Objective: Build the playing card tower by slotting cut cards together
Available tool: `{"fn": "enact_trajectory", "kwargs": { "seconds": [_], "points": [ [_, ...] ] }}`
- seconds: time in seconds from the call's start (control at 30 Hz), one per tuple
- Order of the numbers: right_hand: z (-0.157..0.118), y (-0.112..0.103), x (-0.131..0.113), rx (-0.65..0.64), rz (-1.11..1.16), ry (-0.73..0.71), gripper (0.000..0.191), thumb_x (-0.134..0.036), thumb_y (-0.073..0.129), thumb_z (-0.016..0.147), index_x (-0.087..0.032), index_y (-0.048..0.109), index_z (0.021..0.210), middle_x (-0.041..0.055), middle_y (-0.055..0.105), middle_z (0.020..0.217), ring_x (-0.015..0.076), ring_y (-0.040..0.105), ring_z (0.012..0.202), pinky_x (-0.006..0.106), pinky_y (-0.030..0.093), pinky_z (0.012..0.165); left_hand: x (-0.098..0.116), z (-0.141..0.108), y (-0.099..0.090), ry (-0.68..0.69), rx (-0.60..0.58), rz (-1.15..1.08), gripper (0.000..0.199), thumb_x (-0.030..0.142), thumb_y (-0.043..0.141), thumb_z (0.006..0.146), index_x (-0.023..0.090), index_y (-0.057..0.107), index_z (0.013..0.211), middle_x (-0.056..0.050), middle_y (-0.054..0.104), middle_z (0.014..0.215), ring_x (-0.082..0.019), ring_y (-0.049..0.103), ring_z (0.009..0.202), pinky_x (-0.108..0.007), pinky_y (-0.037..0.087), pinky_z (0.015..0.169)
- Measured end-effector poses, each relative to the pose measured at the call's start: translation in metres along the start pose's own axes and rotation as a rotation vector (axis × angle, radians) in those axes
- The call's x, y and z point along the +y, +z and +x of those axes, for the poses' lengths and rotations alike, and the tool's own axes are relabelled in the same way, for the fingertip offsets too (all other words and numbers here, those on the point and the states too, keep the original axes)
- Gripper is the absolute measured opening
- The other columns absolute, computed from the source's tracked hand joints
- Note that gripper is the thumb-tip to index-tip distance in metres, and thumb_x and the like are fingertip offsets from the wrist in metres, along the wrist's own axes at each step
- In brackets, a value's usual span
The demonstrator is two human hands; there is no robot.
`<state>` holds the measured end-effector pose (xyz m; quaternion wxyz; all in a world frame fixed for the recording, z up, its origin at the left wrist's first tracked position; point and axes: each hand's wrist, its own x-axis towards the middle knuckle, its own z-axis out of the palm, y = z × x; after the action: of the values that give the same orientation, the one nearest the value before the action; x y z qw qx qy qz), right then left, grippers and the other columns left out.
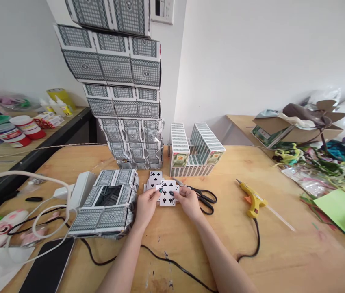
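My left hand [149, 200] and my right hand [187, 199] pinch a six of clubs playing card [168, 199] from its two sides, thumbs on its face. More cards show behind it, one with a 7 in its corner; whether my fingers grip these too I cannot tell. Just beyond lies a clubs card [155, 177] on a small pile. Black-handled scissors [205, 198] lie right of my right hand, blades partly hidden. To the left of my left hand is a block built of cards [108, 217] with a square opening in its top.
A tall tower of cards [131, 103] rises at the back left. Card boxes [196, 165] stand beside it. On the right lies a yellow glue gun [253, 199], its cord running forward. A white power strip [82, 189], cables and a phone [48, 266] occupy the left.
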<state>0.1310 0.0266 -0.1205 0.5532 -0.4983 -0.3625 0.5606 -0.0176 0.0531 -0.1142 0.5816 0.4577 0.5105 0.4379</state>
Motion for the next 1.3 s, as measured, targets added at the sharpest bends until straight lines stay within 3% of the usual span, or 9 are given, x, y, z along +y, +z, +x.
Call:
{"fn": "enact_trajectory", "kwargs": {
  "seconds": [0.3, 0.5, 0.7, 1.17, 1.3],
  "points": [
    [-0.002, -0.001, -0.004, 0.015, 0.000, -0.014, 0.028, -0.041, 0.070, 0.059, -0.017, 0.057, 0.061, 0.0025, 0.065, 0.060, 0.0181, 0.060, 0.054, 0.030, 0.047, 0.055, -0.002, -0.001, -0.003, 0.047, -0.009, -0.016, 0.031, 0.037, 0.061, 0.065, 0.014, 0.066, 0.085, -0.003, 0.067, 0.074, -0.020, 0.063, 0.069, -0.031, 0.053, 0.059],
    [-0.002, -0.001, -0.007, 0.034, 0.034, -0.036, 0.028, -0.041, 0.071, 0.058, -0.017, 0.058, 0.062, 0.0006, 0.062, 0.056, 0.0158, 0.057, 0.051, 0.028, 0.044, 0.054, 0.005, -0.004, -0.004, -0.015, -0.118, -0.277, 0.038, 0.037, 0.063, 0.066, 0.010, 0.065, 0.093, -0.007, 0.067, 0.080, -0.020, 0.062, 0.071, -0.032, 0.052, 0.062],
    [0.000, -0.003, -0.006, 0.031, 0.071, -0.036, 0.030, -0.040, 0.073, 0.056, -0.016, 0.057, 0.061, 0.0004, 0.061, 0.054, 0.0145, 0.055, 0.051, 0.025, 0.042, 0.052, 0.014, -0.010, -0.005, -0.077, -0.219, -0.367, 0.034, 0.033, 0.064, 0.068, 0.012, 0.066, 0.094, -0.010, 0.066, 0.089, -0.021, 0.061, 0.083, -0.031, 0.050, 0.071],
    [0.002, -0.007, -0.002, 0.027, -0.067, -0.063, 0.032, -0.045, 0.071, 0.057, -0.017, 0.057, 0.060, 0.0043, 0.063, 0.056, 0.0211, 0.059, 0.055, 0.029, 0.044, 0.050, 0.013, -0.006, -0.006, -0.068, -0.257, -0.185, 0.044, 0.035, 0.067, 0.064, 0.016, 0.063, 0.103, -0.010, 0.065, 0.103, -0.024, 0.059, 0.095, -0.036, 0.046, 0.083],
    [0.002, -0.006, 0.000, -0.010, -0.058, -0.072, 0.029, -0.042, 0.070, 0.060, -0.016, 0.056, 0.060, 0.0038, 0.063, 0.057, 0.0191, 0.058, 0.054, 0.029, 0.044, 0.051, 0.013, -0.005, -0.005, -0.054, -0.270, -0.139, 0.042, 0.034, 0.068, 0.063, 0.015, 0.064, 0.100, -0.009, 0.066, 0.101, -0.023, 0.058, 0.096, -0.035, 0.045, 0.084]
  ]
}}
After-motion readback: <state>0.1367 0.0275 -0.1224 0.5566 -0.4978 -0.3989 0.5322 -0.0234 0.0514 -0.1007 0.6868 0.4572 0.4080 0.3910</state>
